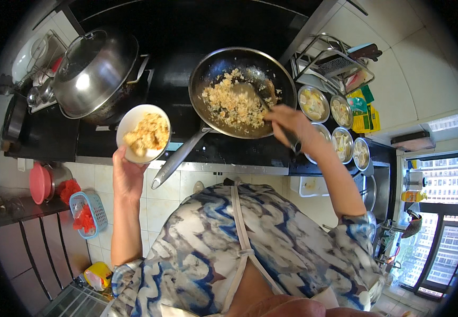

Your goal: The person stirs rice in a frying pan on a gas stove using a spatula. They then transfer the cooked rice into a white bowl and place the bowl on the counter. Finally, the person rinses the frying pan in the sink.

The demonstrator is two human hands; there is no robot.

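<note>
My left hand holds a white bowl from below, beside the wok's handle. Fried rice fills part of the bowl, which is tilted so its inside shows. In my right hand is the dark handle of a spatula; its blade rests among the rice in the wok and is partly covered. The dark wok sits on the black cooktop, with loose fried rice spread across its base.
A large steel pot with a domed lid stands left of the wok. Several metal bowls of food crowd the counter at right, below a knife rack. A blue plastic basket is at lower left, a sink at far right.
</note>
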